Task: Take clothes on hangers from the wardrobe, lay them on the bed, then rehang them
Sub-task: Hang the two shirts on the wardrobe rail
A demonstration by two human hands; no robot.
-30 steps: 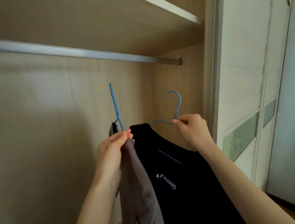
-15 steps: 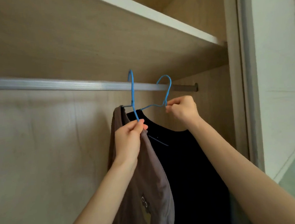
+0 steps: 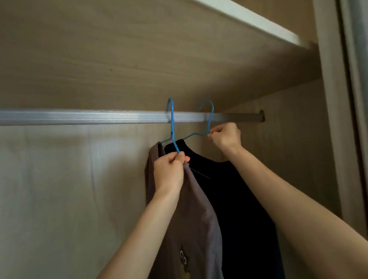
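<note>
The wardrobe's pale wood back wall (image 3: 51,204) and the shelf (image 3: 224,15) above it fill the view, with the ribbed metal rail (image 3: 78,118) running across beneath the shelf. Two garments hang near the rail's right end: a black shirt (image 3: 239,212) just beside a grey-brown shirt (image 3: 199,237) that carries a small owl print low down. Both look light and limp, so they would probably sag or slide if gripped by the cloth; the stiff wire is the better place to take hold. The left hand (image 3: 170,171) is pinched closed on the neck of the left blue hanger (image 3: 173,127), and the right hand (image 3: 225,136) is closed on the neck of the right blue hanger (image 3: 208,119). Both hooks are at rail level, apparently over it, though blur hides whether they are fully seated.
</note>
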